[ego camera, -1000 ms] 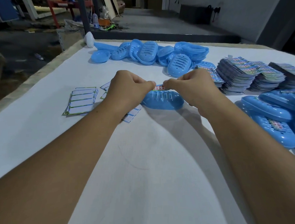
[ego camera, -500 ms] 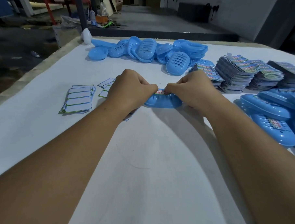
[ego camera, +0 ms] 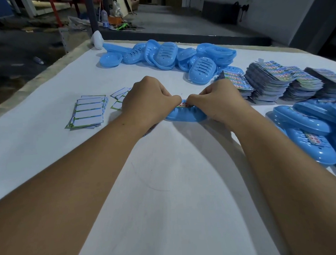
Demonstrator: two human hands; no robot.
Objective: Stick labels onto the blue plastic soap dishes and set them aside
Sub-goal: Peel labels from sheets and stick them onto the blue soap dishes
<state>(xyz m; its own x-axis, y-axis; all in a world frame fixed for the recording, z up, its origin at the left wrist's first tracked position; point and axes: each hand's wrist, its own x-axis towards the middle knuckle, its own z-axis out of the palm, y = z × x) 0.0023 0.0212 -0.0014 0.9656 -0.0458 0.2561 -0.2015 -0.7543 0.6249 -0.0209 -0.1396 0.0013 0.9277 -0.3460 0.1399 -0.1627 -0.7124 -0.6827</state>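
Desk point(ego camera: 167, 214): white surface carrying all items.

Soap dish point(ego camera: 186, 116): blue plastic, lying at mid-desk between both hands, its near side facing the camera.

Label point(ego camera: 183, 104): small, red and green print, on the dish's upper edge, mostly hidden by the fingertips.

Left hand point(ego camera: 148, 101): fingers curled, thumb and forefinger pinching the label at the dish's top, the hand covering the dish's left end.

Right hand point(ego camera: 219, 102): fingers curled likewise, pinching the label from the other side and meeting the left hand's fingertips; the palm covers the dish's right end.

Unlabelled dishes point(ego camera: 166, 55): a loose pile of blue slotted dishes along the far edge of the desk.

Labelled dishes point(ego camera: 306, 133): several blue dishes at the right edge, one showing a printed label on top.

Printed label sheets point(ego camera: 273, 82): fanned stacks, right of centre, between the two groups of dishes.

Backing sheets point(ego camera: 88, 111): white, green-edged, stacked left of the left hand; a few more lie partly under it.

White object point(ego camera: 97, 39): at the desk's far left corner; kind unclear.
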